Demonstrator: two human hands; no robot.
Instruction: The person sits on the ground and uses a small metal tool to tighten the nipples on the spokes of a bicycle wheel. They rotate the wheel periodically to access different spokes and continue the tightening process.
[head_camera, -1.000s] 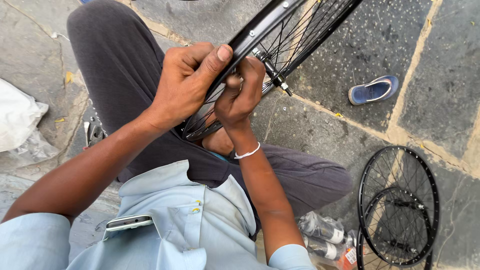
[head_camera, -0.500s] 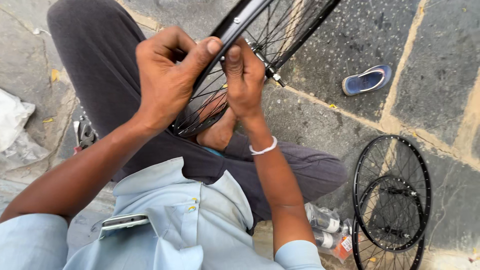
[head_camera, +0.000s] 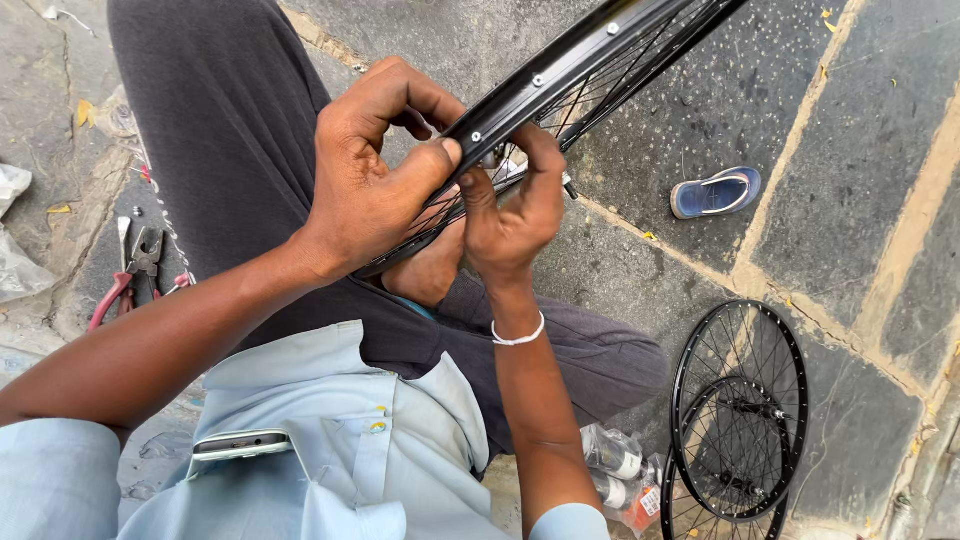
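While the view has drawn closer over the last second, the left hand (head_camera: 375, 175) has kept its place on the black rim (head_camera: 560, 65), thumb pressed on the outer face and fingers curled behind, so it is clamped on the rim. The right hand (head_camera: 515, 205) has slid a little lower along the inner side: half a second ago its fingers lay flat against the rim, and now the fingertips pinch among the spokes (head_camera: 590, 105) near a small silvery tool (head_camera: 515, 170). Whether they close on the tool or on a spoke end I cannot tell. The rim rests across the lap, tilted up and away to the right over the stone paving (head_camera: 800, 90). That shift suggests the work has moved to another spoke point on the same wheel. Pliers (head_camera: 135, 265) lie on the ground to the left, a blue sandal (head_camera: 715, 192) beyond, spare wheels (head_camera: 740, 410) at lower right.
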